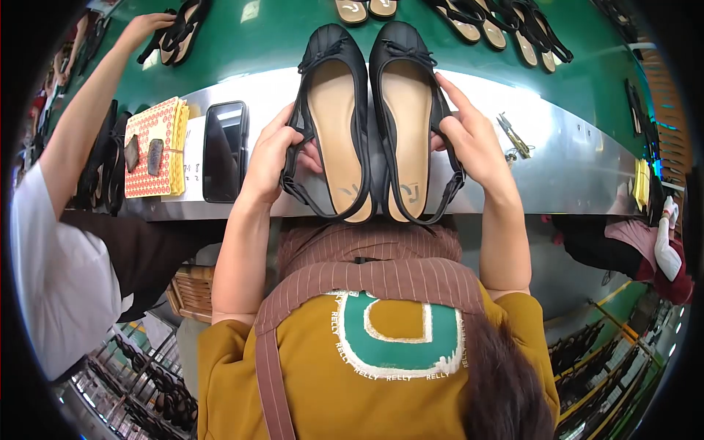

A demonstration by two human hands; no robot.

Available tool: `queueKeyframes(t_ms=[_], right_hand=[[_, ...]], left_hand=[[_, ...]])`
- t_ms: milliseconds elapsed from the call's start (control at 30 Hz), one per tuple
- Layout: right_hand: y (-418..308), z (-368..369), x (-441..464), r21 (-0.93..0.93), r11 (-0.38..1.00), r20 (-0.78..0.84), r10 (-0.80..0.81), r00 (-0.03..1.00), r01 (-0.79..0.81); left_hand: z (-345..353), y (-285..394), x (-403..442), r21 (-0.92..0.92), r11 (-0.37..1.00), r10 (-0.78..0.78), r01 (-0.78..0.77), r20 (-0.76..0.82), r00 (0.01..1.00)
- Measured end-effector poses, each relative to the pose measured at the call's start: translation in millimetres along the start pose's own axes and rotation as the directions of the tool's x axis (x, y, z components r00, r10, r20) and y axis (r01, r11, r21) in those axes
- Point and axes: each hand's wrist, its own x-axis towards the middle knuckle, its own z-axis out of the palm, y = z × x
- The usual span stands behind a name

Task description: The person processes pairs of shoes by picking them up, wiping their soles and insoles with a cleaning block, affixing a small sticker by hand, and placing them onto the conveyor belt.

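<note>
Two black slingback flats with small bows and beige insoles stand side by side in front of me, toes pointing away. My left hand (276, 152) is closed on the side of the left shoe (334, 117), its fingers partly hidden beneath the strap. On the other side my right hand (469, 143) grips the right shoe (408, 117), thumb at the side and index finger stretched along the outer edge near the bow. The shoes' inner sides touch or nearly touch. Their buckled heel straps hang loosely around the heels near the metal edge.
A black phone (225, 150) lies left on the metal ledge (565, 158), beside yellow-and-red cards (152, 165). Thread snippers (515, 136) lie to the right. More shoes (499, 26) sit on the green belt (279, 29). A co-worker's hand (147, 28) touches sandals at upper left.
</note>
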Motion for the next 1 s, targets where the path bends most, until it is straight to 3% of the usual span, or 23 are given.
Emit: queueKeyframes(t_ms=[100,500,567,700,800,867,900,967,1000], right_hand=[[0.3,-1.5,-2.2,-0.071,0.996,-0.051,-0.054,0.997,0.051],[-27.3,0.1,-20.5,-0.144,0.989,-0.147,-0.052,0.988,0.031],[-29.4,1.2,-24.1,-0.197,0.978,-0.193,-0.1,0.976,0.061],[-28.0,0.3,-26.0,-0.246,0.962,-0.217,-0.169,0.961,0.114],[-19.6,0.0,-24.2,-0.159,0.973,-0.226,-0.2,0.953,0.166],[-13.3,-2.7,-19.8,0.1,0.976,-0.151,-0.177,0.973,0.193],[-6.5,-3.8,-16.1,0.094,0.977,-0.154,-0.174,0.973,0.19],[10.6,-6.7,-7.3,0.397,0.906,-0.073,-0.131,0.989,0.149],[19.2,-8.6,-5.2,0.389,0.91,-0.073,-0.126,0.989,0.145]], left_hand=[[4.0,-0.4,-0.2,-0.033,0.998,0.048,-0.047,0.014,0.999],[6.8,-12.7,7.2,-0.257,0.964,-0.038,0.063,0.1,0.994],[16.5,-10.8,4.2,-0.345,0.939,-0.012,0.009,-0.006,1.0],[15.8,-17.6,-0.8,-0.349,0.931,0.101,-0.11,-0.043,0.994],[17.2,-14.0,-4.5,-0.299,0.94,0.15,-0.166,-0.076,0.986],[21.6,-5.9,-8.9,-0.293,0.942,0.147,-0.165,-0.082,0.986],[20.2,-5.2,-9.9,-0.279,0.944,0.163,-0.177,-0.073,0.984],[24.8,0.7,-13.4,-0.247,0.952,0.169,-0.182,-0.074,0.983],[28.4,1.7,-16.1,-0.255,0.95,0.166,-0.179,-0.071,0.984]])
